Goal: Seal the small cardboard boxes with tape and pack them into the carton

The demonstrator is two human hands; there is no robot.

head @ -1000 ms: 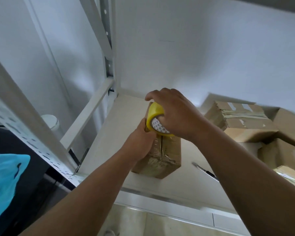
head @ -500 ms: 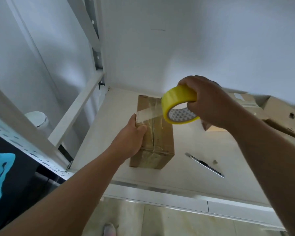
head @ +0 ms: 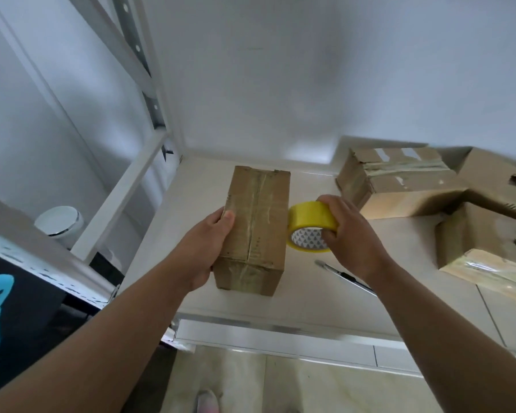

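Observation:
A small cardboard box (head: 258,225) stands on the white shelf (head: 310,293), with tape along its top seam. My left hand (head: 209,242) grips its left side, thumb on the top face. My right hand (head: 352,234) holds a yellow tape roll (head: 309,225) against the box's right edge, low near the shelf. Whether a strip of tape runs from the roll onto the box I cannot tell. Other cardboard boxes (head: 396,177) lie at the back right.
A utility knife (head: 343,275) lies on the shelf under my right wrist. More cardboard boxes (head: 483,234) crowd the right side. A white rack beam (head: 122,198) and upright stand at left, with a round white lid (head: 60,220) beyond. Floor tiles and a shoe (head: 206,402) show below.
My right hand has brought the tape roll down from above the box to its right side. The strip stretched across the top half a second ago is no longer visible.

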